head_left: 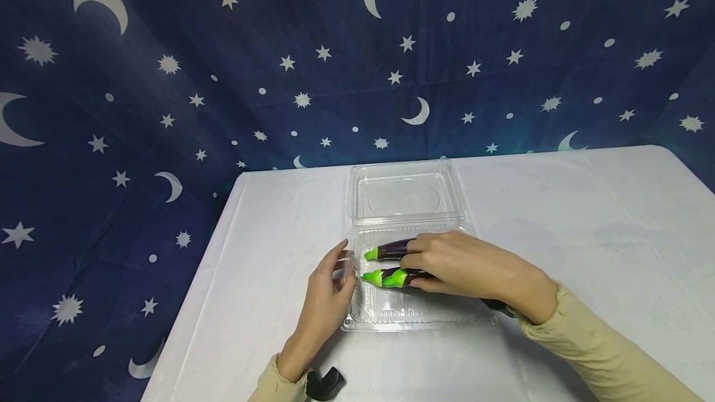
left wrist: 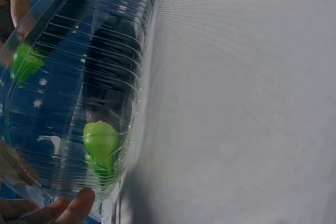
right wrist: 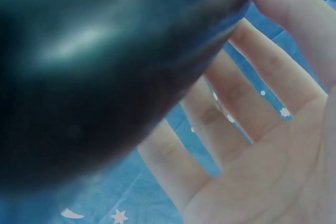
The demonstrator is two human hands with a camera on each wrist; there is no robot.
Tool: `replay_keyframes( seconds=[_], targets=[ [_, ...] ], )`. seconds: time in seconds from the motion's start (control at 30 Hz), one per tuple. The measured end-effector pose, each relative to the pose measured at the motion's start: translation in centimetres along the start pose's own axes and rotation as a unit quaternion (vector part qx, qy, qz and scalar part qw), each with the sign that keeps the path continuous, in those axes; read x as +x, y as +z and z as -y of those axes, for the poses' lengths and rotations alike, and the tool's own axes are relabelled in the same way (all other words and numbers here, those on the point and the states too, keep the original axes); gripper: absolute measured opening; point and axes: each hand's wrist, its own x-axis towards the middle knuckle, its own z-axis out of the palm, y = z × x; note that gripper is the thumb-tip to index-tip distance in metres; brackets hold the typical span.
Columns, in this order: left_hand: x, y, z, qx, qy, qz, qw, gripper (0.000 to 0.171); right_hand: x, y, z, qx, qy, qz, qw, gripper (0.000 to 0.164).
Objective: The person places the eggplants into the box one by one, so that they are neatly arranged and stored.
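My right hand (head_left: 460,265) pinches a dark purple eggplant (head_left: 416,276) with a bright green cap between thumb and fingers. In the right wrist view the eggplant (right wrist: 94,82) fills much of the frame, with thumb and fingertips at its side. It is over a clear plastic clamshell box (head_left: 419,321), overlapping a second eggplant (head_left: 373,276) there. Behind them lies another eggplant (head_left: 393,249), partly covered by my right hand. At the box's left wall my left hand (head_left: 326,293) rests with relaxed, gently bent fingers. Fingertips (left wrist: 79,208) are right at the box's end in the left wrist view.
The box's lid (head_left: 363,169) lies folded back toward the far table edge. A white cloth covers the table (head_left: 586,216). A dark blue curtain (head_left: 335,98) with moons and stars hangs behind and to the left. A black wrist mount (head_left: 325,383) sits by the left sleeve.
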Motion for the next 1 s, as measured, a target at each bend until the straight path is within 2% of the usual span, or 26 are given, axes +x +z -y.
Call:
replay_keyframes(
  seconds=[0.63,1.0],
  targets=[
    [0.0,-0.1,0.1,0.003,-0.002,-0.005,1.0000,0.051,1.5,0.7,0.6,-0.010,-0.025,0.016,1.000,0.015],
    [0.0,-0.1,0.2,0.001,-0.002,0.001,1.0000,0.050,1.8,1.5,1.2,-0.006,-0.018,0.026,0.999,0.014]
  ],
)
